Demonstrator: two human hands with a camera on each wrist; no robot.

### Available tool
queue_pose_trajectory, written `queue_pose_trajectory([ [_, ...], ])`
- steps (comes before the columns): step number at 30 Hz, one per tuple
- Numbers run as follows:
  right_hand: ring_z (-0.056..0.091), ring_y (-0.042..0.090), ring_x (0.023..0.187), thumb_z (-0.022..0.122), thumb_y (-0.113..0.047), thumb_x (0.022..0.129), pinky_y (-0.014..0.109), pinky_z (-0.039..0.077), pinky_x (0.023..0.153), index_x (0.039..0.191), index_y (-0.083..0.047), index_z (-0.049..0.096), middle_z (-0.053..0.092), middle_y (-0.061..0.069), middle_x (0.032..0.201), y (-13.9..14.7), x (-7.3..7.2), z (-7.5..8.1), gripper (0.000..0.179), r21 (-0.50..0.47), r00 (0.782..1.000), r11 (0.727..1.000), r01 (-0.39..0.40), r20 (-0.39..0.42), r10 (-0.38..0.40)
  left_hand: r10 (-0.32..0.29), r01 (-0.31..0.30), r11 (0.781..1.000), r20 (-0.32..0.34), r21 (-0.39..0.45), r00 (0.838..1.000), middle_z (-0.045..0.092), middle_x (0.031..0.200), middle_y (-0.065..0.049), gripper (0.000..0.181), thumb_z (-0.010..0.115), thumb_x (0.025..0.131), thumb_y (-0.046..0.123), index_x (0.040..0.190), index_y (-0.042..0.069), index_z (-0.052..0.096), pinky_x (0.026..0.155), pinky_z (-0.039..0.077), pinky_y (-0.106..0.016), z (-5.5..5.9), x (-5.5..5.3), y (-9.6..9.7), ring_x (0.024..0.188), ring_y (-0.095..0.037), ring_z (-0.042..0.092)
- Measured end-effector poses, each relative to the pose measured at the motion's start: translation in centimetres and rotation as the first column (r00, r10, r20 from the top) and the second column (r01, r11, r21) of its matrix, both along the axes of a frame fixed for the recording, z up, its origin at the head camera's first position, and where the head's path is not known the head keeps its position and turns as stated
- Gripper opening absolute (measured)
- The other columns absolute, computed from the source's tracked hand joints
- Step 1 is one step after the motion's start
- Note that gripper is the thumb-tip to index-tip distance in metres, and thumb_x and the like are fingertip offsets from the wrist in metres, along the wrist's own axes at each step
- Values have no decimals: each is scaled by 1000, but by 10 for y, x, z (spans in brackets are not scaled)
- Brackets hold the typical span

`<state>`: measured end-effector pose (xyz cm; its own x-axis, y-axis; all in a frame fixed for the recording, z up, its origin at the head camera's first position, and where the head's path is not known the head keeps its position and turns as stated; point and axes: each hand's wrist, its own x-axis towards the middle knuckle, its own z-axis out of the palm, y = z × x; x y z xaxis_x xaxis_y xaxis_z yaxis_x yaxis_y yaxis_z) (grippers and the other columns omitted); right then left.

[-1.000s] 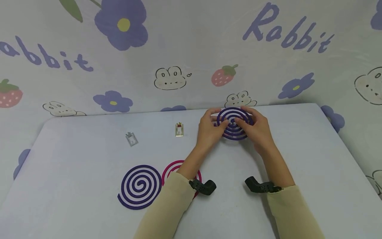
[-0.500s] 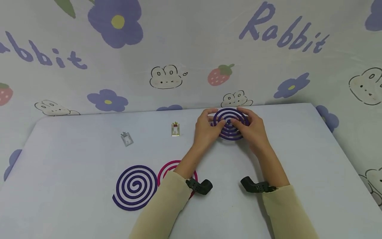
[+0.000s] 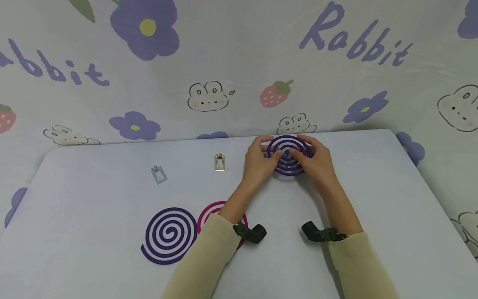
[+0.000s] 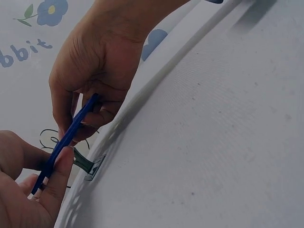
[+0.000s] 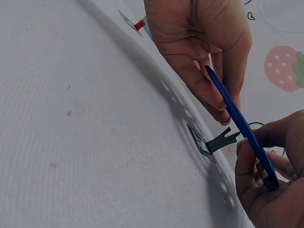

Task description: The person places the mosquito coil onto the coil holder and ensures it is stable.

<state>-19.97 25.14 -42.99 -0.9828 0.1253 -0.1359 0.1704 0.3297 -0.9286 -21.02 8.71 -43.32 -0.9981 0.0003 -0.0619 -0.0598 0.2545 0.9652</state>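
A purple mosquito coil (image 3: 291,173) is held by both hands near the back edge of the table, tilted towards the head camera. My left hand (image 3: 260,164) grips its left side, thumb near the centre and fingers behind. On the right side my right hand (image 3: 317,162) grips it the same way. Both wrist views show the coil edge-on as a blue strip (image 4: 71,132). Just below it stands a small dark-green metal coil stand (image 5: 219,142), its forked upright rising to the coil's face. In the head view the coil and hands hide this stand.
Another purple coil (image 3: 170,237) lies flat at the front left. Beside it, a pink coil (image 3: 244,219) is partly covered by the left sleeve (image 3: 209,253). Two small stands, one silver (image 3: 159,175) and one gold with red (image 3: 220,162), lie further back.
The head view has swung slightly to the right, so everything sits a bit further left in it. Both hands keep their hold on the purple mosquito coil in about the same place.
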Motion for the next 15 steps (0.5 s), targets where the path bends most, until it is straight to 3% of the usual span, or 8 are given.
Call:
queue_pose_trajectory([
  [15, 60, 29, 129, 69, -20, 102, 31, 52, 107, 158, -14, 49, 62, 24, 144, -1, -1, 3, 60, 17, 1000, 1000, 9, -13, -8, -8, 8, 1000, -25, -16, 1000, 76, 120, -19, 46, 75, 96, 15, 139, 12, 63, 99, 57, -42, 1, -3, 0, 115, -31, 70],
])
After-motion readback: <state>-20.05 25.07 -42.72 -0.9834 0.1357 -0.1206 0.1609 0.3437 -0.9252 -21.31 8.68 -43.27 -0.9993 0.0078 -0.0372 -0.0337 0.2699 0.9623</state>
